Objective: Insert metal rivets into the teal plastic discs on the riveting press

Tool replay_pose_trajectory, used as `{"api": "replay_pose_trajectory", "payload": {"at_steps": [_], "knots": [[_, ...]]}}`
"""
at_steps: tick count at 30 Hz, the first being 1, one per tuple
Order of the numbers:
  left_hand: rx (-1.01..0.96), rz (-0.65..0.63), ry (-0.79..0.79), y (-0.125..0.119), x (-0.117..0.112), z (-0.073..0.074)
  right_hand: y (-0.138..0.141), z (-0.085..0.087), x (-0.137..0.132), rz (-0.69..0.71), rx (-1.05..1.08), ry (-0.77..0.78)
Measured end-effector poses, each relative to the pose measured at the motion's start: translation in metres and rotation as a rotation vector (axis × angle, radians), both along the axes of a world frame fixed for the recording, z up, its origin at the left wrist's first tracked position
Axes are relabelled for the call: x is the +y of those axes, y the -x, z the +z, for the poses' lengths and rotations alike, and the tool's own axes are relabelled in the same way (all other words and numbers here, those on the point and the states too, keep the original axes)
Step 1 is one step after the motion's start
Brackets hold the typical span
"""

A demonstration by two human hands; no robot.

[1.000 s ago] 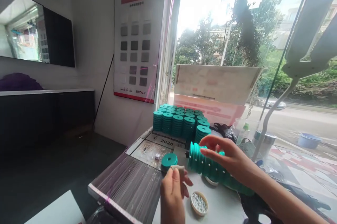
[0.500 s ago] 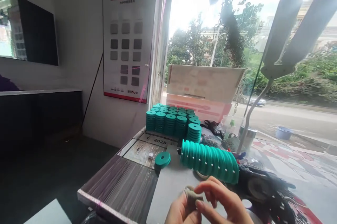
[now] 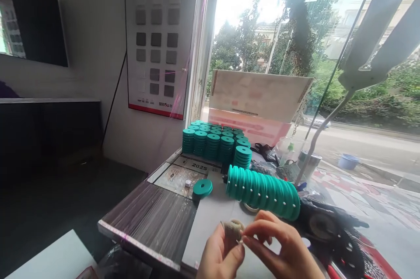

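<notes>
Low in the view, my left hand is closed around a small olive-grey roll-like piece, whose kind I cannot make out. My right hand pinches with thumb and forefinger at the right edge of that piece; whatever lies between the fingertips is too small to name. Just beyond the hands, a row of green ribbed discs with white dots along it lies on its side on a black shaft. To the left, a loose green disc with a centre hole rests by a small white block.
Several stacks of green discs stand at the table's far end. A white board lies on the dark wood-grain table. Black machine parts are at right. A lamp stem rises before the window.
The olive-grey piece has turned in my left hand, showing more of its side. My right fingertips have shifted to its right edge. The camera view has tilted slightly downward.
</notes>
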State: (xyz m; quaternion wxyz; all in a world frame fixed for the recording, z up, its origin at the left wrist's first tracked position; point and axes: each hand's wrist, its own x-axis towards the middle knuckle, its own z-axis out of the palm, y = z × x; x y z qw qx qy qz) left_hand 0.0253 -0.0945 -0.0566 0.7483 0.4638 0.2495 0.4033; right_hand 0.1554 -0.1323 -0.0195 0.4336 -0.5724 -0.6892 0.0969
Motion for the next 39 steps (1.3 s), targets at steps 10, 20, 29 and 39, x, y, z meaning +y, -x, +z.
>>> {"api": "replay_pose_trajectory", "payload": {"at_steps": [10, 20, 29, 39], "knots": [[0.291, -0.026, -0.311, 0.008, 0.007, 0.000, 0.012, 0.056, 0.005, 0.151, -0.868, 0.326], [0.284, -0.128, -0.300, 0.003, 0.012, 0.013, 0.004, 0.020, 0.032, 0.202, -1.046, 0.145], [0.272, -0.068, -0.321, -0.006, 0.011, 0.016, 0.004, 0.026, 0.033, 0.200, -1.036, 0.187], [-0.018, 0.370, -0.151, -0.038, 0.021, 0.039, -0.042, 0.083, 0.059, -0.032, -0.231, -0.002]]}}
